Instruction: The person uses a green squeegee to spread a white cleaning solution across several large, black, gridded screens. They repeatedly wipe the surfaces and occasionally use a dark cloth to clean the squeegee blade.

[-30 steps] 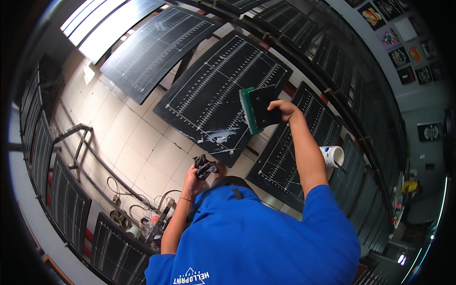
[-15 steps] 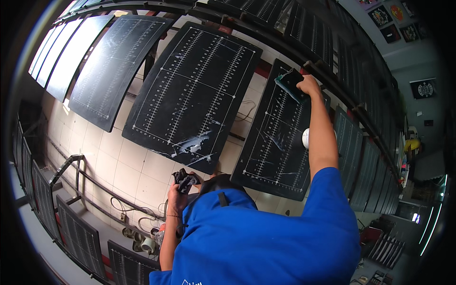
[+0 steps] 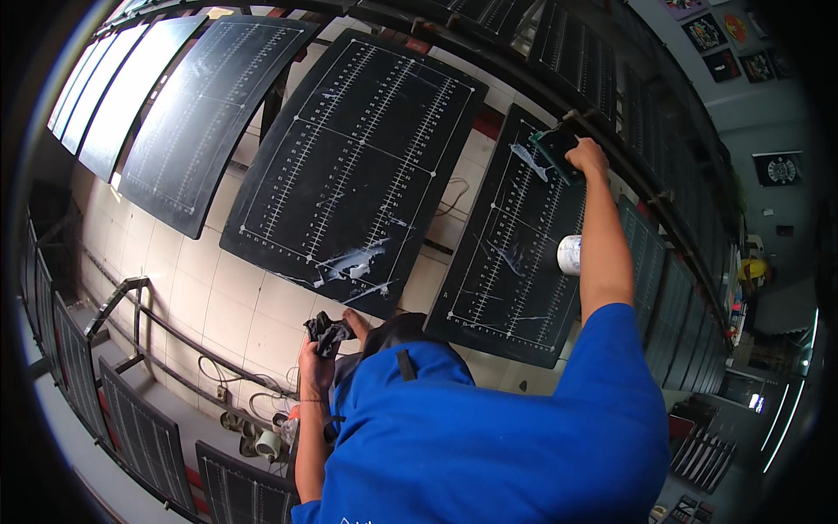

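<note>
My right hand (image 3: 590,159) reaches out to the far end of the right black board (image 3: 476,284). It is closed around a flat, dark scraper (image 3: 557,161) with a green edge, held at the board. Beside the scraper lies a whitish smear (image 3: 527,161). A white tub (image 3: 568,255) stands on the same board, partly behind my right forearm. Low on the left, my left hand (image 3: 315,367) grips a crumpled black cloth (image 3: 327,334). Just beyond it is the middle black board (image 3: 288,166), printed with white scales and marked by a pale smear (image 3: 353,262) near its close end.
More black boards (image 3: 214,113) stand in a row to the left. Dark metal rails (image 3: 602,144) run behind the boards. On the tiled floor (image 3: 188,271) at lower left are a bent metal frame (image 3: 122,301), cables (image 3: 214,375) and several round containers (image 3: 266,444).
The scraper has shifted to the right with my right hand, and a whitish smear now shows where it was. My left hand has moved slightly left and down with the cloth.
</note>
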{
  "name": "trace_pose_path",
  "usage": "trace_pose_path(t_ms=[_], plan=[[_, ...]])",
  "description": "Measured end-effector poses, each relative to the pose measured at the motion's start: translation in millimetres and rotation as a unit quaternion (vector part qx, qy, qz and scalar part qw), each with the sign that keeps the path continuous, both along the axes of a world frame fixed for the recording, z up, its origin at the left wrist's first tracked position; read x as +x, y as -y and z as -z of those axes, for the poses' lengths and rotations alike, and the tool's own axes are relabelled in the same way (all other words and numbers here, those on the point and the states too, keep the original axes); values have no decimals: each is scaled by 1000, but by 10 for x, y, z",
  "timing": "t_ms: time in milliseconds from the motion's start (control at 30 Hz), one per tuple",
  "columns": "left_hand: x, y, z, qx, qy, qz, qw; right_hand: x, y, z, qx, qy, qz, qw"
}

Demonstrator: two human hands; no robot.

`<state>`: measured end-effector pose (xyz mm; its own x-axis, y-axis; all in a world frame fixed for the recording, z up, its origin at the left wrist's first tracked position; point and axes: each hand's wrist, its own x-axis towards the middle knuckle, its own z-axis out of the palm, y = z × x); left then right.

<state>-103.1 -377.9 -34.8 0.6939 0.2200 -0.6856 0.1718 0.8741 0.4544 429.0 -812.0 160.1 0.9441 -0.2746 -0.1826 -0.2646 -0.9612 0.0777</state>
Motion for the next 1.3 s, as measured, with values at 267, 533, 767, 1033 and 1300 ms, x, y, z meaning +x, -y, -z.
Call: trace_pose_path(t_ms=[267,533,767,1033,1300], plan=[[27,128,73,-27,-1,6,1000,-819,-256,1126,-61,298,-109,947],[117,76,-100,-15,29,11,999,14,116,-164,0,155,-53,986],[139,187,-70,-47,17,22,998,-1100,-1781,-254,217,120,-398,883],[356,443,-178,-89,65,75,991,-2261,-3509,326,217,129,-713,654],[304,537,-216,-126,0,26,992,-2658,-3050,482,227,100,-716,653]])
